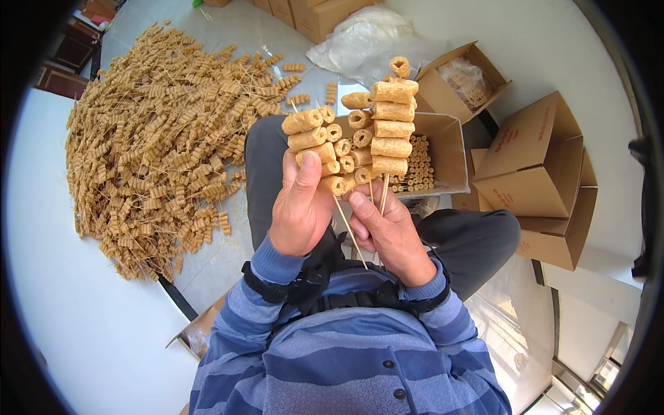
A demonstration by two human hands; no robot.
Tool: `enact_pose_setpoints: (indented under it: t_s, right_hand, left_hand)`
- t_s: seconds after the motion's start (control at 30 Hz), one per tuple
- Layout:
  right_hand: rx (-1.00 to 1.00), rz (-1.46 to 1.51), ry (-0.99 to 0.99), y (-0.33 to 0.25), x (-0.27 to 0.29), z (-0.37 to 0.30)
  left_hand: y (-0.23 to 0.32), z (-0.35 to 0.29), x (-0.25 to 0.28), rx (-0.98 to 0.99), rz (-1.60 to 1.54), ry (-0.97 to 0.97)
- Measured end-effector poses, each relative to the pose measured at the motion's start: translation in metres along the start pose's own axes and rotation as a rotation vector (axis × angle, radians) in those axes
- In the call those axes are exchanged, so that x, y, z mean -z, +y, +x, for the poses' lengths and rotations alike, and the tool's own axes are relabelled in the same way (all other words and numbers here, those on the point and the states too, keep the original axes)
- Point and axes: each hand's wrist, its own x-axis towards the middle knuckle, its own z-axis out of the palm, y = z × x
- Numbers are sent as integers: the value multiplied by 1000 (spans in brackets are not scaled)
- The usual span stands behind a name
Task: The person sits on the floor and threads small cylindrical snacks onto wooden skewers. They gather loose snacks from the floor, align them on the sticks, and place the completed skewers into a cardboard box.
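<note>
Both my hands are raised over my lap with skewers of golden-brown rolled pieces, hollow at the ends. My left hand point(299, 211) is closed around a bunch of these skewers point(309, 140), its thumb lying along their near side. Thin sticks slant down below the bunch toward my waist. My right hand point(389, 235) pinches the sticks of other skewers point(393, 129), which stand upright beside the left bunch with rolls stacked one above another. Some fingers of both hands are hidden behind the rolls and sticks. Where the two bunches meet, I cannot tell whether they touch.
A large heap of similar skewers point(166, 145) covers the floor at the left. Just beyond my hands, an open carton point(448, 149) holds packed skewers. More cardboard boxes point(529, 162) stand at the right, another carton point(436, 86) holds bagged skewers, and clear plastic point(366, 41) lies behind.
</note>
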Motion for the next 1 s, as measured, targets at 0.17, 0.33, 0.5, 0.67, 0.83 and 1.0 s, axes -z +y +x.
enact_pose_setpoints:
  t_s: [0.17, 0.33, 0.5, 0.67, 0.83, 1.0]
  right_hand:
    - [-4, -77, -31, -1, 4, -4]
    - [-59, -33, -68, -4, 3, -4]
    - [34, -77, -48, -2, -3, -2]
    - [81, -252, 153, 8, -14, 5]
    - [73, -229, 15, 2, -10, -3]
    - [-19, -159, -72, -1, 1, -3]
  left_hand:
    - [6, 1, 3, 91, -65, 18]
    - [14, 0, 12, 196, -129, -9]
    - [14, -3, 18, 200, -128, -13]
    - [12, -5, 23, 179, -170, -77]
    - [11, -6, 26, 141, -237, 33]
    - [14, -4, 34, 145, -444, -80]
